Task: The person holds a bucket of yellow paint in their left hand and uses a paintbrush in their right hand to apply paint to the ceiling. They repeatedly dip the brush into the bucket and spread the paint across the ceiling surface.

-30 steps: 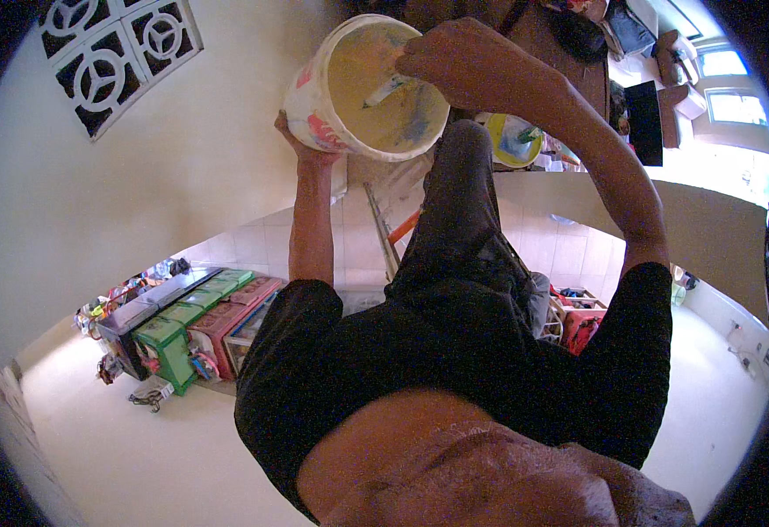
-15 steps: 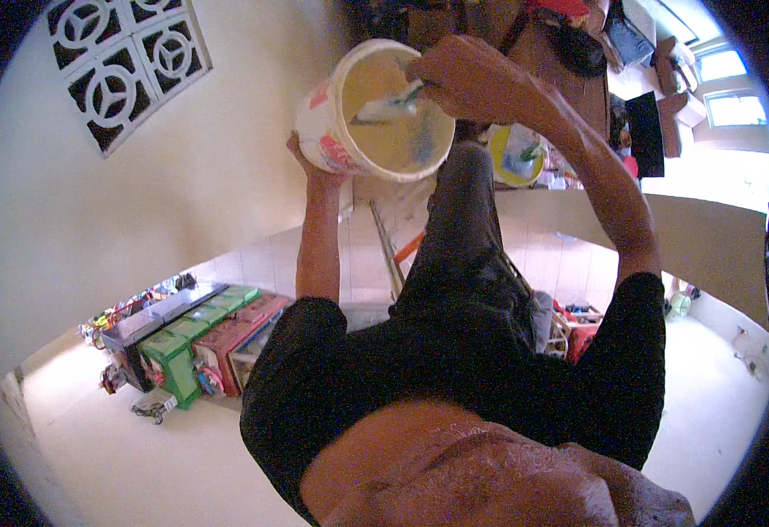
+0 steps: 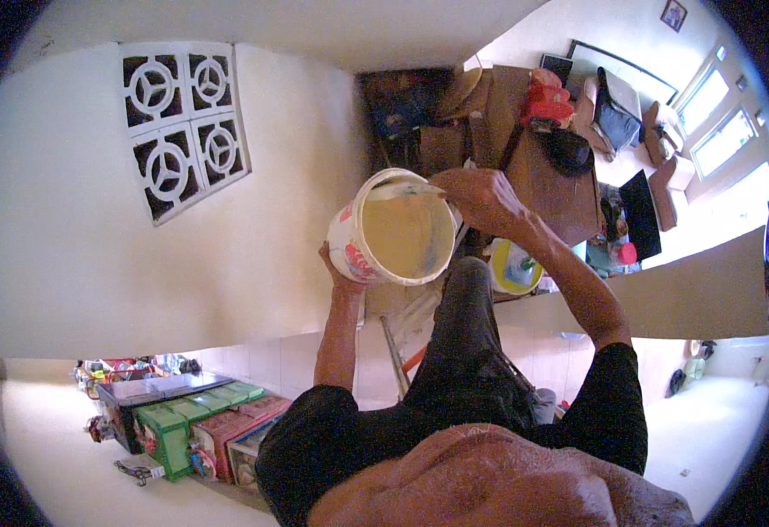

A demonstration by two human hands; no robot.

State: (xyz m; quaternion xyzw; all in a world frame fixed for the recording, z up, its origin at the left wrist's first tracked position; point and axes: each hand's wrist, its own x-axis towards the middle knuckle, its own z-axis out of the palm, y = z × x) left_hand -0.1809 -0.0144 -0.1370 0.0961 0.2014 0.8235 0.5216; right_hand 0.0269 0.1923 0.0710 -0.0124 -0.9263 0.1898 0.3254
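Observation:
My left hand (image 3: 341, 270) grips the outside of a white plastic bucket (image 3: 347, 250) with red print, holding it tilted with its mouth facing me. Cream-coloured paint (image 3: 406, 237) fills much of the view inside, and bluish smears mark the inner wall. Closed fingers of my right hand (image 3: 477, 200) hold a flat, pale paintbrush (image 3: 399, 189) across the far inner rim; its handle is mostly hidden by the hand, and its exact type is hard to make out.
A yellow-rimmed bucket (image 3: 514, 267) with a green-handled item stands beside my knee. Ladder rails (image 3: 393, 356) show below. To the left are a cream wall with vent blocks (image 3: 167, 171) and green cabinets (image 3: 169, 439). A brown table (image 3: 556, 198) stands ahead right.
The paintbrush has moved from inside the bucket up to its far rim. My view has tilted up, so the bucket and both hands sit lower in it.

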